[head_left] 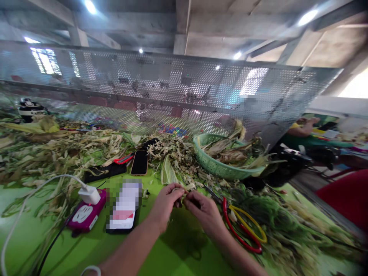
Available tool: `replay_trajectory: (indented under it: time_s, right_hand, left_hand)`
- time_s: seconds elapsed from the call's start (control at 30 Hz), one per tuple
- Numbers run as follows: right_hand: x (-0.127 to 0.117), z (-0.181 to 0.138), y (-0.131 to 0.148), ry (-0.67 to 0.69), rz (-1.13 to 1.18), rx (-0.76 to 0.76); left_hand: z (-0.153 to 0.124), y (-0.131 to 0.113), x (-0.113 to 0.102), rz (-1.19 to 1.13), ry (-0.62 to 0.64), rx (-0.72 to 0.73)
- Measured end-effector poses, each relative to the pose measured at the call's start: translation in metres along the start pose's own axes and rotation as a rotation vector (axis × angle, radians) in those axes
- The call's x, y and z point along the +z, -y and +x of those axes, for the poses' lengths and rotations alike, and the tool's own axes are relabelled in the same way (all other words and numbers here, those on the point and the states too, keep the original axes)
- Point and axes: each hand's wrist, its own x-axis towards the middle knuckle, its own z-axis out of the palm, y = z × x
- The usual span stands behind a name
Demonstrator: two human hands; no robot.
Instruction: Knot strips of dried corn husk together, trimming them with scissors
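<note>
Both hands meet above the green table, fingertips close together. My left hand [169, 199] is closed in a pinch on a small piece of pale corn husk [183, 197], partly hidden by the fingers. From the other side, my right hand [202, 209] pinches the same piece. Just beyond the fingers lies a broad pale-green husk leaf [168, 171]. Scissors with red and yellow handles [244, 226] rest beside my right wrist. Left of my left hand is a phone with a lit, blurred screen [125, 207].
Dried husk strips [86, 149] heap across the back left. A green basket [224, 172] holds more husks. A dark phone [140, 163], red-handled pliers [123, 159] and a magenta power block [87, 214] with cables lie leftward. Green fibres [264, 207] spread at right. A perforated metal panel [161, 88] stands behind.
</note>
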Motion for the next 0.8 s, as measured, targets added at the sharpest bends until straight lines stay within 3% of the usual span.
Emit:
replay_trajectory:
  time_s: [0.13,0.23,0.4,0.57,0.8]
  right_hand:
    - [-0.009,0.003,0.002,-0.126,0.154,0.023]
    - [-0.014,0.003,0.002,-0.176,0.062,-0.051]
    - [-0.016,0.003,0.004,-0.140,-0.068,-0.232]
    - [-0.015,0.005,0.004,-0.042,0.025,-0.189]
    - [-0.013,0.003,0.002,-0.120,-0.062,-0.215]
  left_hand:
    - [-0.002,-0.006,-0.002,0.134,0.066,0.006]
    - [-0.001,-0.005,-0.002,0.207,0.091,0.002]
    - [0.002,-0.004,-0.004,0.302,0.083,-0.019]
    - [0.005,-0.004,-0.006,0.321,0.045,-0.017]
    - [0.008,-0.003,-0.006,0.222,-0.037,0.034]
